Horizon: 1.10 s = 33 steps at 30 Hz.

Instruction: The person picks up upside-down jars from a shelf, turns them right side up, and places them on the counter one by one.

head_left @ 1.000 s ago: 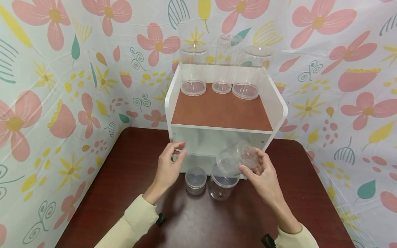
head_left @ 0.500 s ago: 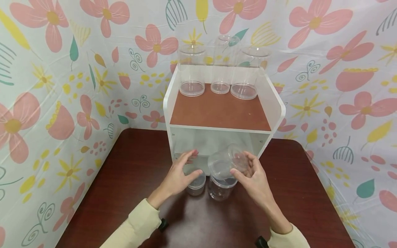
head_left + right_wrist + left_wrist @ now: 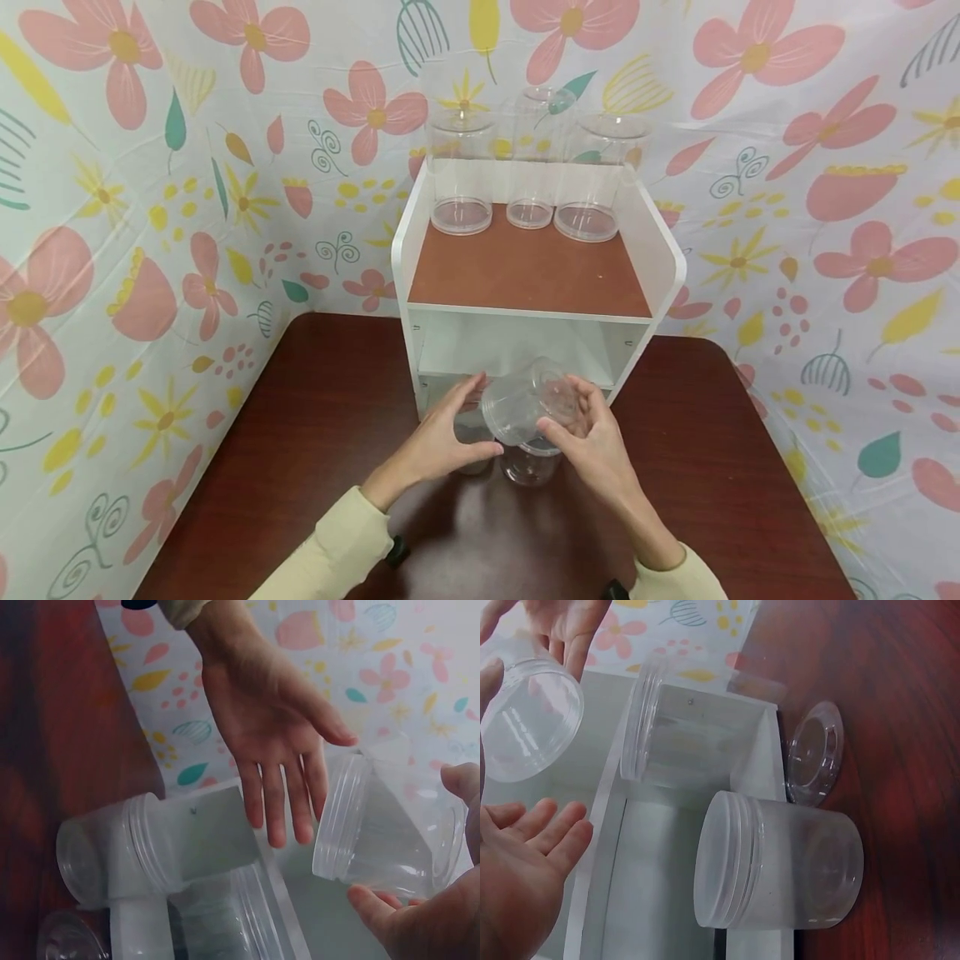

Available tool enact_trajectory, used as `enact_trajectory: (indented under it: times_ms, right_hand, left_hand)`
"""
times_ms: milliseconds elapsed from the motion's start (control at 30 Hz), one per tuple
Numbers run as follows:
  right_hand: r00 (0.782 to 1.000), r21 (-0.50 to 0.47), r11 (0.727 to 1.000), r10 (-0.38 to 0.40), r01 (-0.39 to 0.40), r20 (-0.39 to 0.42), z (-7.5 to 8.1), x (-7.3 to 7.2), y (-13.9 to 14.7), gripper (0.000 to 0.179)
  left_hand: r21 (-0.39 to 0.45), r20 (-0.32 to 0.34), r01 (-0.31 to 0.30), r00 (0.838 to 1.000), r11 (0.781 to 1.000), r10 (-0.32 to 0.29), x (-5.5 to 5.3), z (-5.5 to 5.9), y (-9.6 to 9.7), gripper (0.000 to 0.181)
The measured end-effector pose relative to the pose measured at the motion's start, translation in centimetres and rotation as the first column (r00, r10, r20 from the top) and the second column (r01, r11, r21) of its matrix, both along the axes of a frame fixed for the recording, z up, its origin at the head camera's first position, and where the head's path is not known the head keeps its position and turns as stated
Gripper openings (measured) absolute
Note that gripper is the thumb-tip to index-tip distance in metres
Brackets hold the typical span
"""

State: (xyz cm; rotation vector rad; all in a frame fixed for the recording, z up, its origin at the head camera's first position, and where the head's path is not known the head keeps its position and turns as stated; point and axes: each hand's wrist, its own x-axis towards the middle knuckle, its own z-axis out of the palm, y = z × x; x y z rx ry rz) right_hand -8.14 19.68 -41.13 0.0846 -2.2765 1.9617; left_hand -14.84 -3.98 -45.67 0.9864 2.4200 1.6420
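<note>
My right hand (image 3: 600,446) grips a clear plastic jar (image 3: 517,408) near its base, thumb on the near side and fingers on the far side. The jar is tilted in the air, its ridged wide end pointing left. My left hand (image 3: 442,437) is beside that end, thumb and fingers spread; in the right wrist view the left palm (image 3: 262,727) faces the jar, the fingers straight and apart from it. Below the hands, two clear lidded jars stand on the table: a right one (image 3: 528,468) and a left one (image 3: 471,433) partly hidden by the left hand.
Behind the hands stands a white shelf unit (image 3: 525,310) with a brown top board (image 3: 528,271). Three tall clear containers, the left (image 3: 461,179), middle (image 3: 531,171) and right (image 3: 588,187), stand at its back. Dark red table (image 3: 322,400); flowered cloth (image 3: 315,50) hangs behind and left.
The right hand has carried the jar left and slightly down. The left hand has moved right and down to the jar's wide end, its fingers spreading. The shelf containers stay put.
</note>
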Motion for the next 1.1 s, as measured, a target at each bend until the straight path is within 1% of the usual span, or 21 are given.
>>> enact_trajectory:
  times_ms: [167, 200, 267, 400, 567, 700, 800, 867, 933, 1033, 1100]
  right_hand:
    - [1.0, -0.025, 0.999, 0.021, -0.021, -0.001, -0.3, 0.1, -0.6, 0.07]
    - [1.0, -0.037, 0.999, 0.025, -0.025, -0.003, -0.4, 0.1, -0.8, 0.07]
    - [1.0, -0.05, 0.998, 0.028, -0.028, 0.0, -0.5, 0.1, -1.0, 0.069]
    - [0.999, -0.072, 0.997, 0.04, -0.039, 0.004, -0.7, 0.2, -1.3, 0.068]
    - [0.999, -0.076, 0.996, 0.04, -0.04, -0.003, -1.0, 0.2, -1.5, 0.067]
    - [0.999, -0.054, 0.998, 0.034, -0.034, -0.005, -1.0, 0.3, -1.3, 0.069]
    - [0.999, -0.013, 1.0, 0.029, -0.029, -0.015, -1.0, 0.3, -1.1, 0.07]
    - [0.999, 0.011, 1.0, 0.022, -0.021, -0.035, -1.0, 0.3, -0.8, 0.069]
    - [0.997, 0.023, 1.0, 0.017, -0.016, -0.073, -0.9, 0.2, -0.5, 0.067]
    - [0.99, 0.01, 1.0, 0.004, -0.003, -0.138, -0.8, 0.0, -0.1, 0.062]
    - [0.986, -0.002, 1.0, -0.017, 0.017, -0.165, -0.6, -0.1, 0.3, 0.059]
  left_hand:
    - [-0.011, 0.08, 0.0, 0.997, 1.0, 0.001, 0.2, -0.2, 0.2, 0.105]
    - [-0.013, 0.083, -0.001, 0.997, 1.0, 0.002, 0.2, -0.2, 0.2, 0.105]
    - [-0.014, 0.081, -0.004, 0.997, 1.0, 0.005, 0.3, -0.3, 0.3, 0.104]
    - [0.002, 0.05, 0.007, 0.999, 1.0, -0.007, 0.2, -0.5, 0.5, 0.1]
    - [0.024, 0.029, 0.017, 0.999, 1.0, -0.018, 0.3, -0.7, 0.5, 0.094]
    - [0.023, 0.041, -0.002, 0.999, 1.0, 0.001, 0.5, -0.8, 0.5, 0.092]
    - [0.03, 0.048, -0.015, 0.999, 0.999, 0.014, 0.5, -0.8, 0.4, 0.092]
    - [0.038, 0.054, -0.028, 0.998, 0.999, 0.026, 0.6, -0.7, 0.2, 0.091]
    - [0.05, 0.062, -0.038, 0.997, 0.998, 0.035, 0.6, -0.6, 0.0, 0.091]
    - [0.068, 0.075, -0.058, 0.996, 0.996, 0.053, 0.8, -0.4, -0.4, 0.091]
    - [0.076, 0.084, -0.064, 0.995, 0.995, 0.058, 0.8, -0.3, -0.7, 0.091]
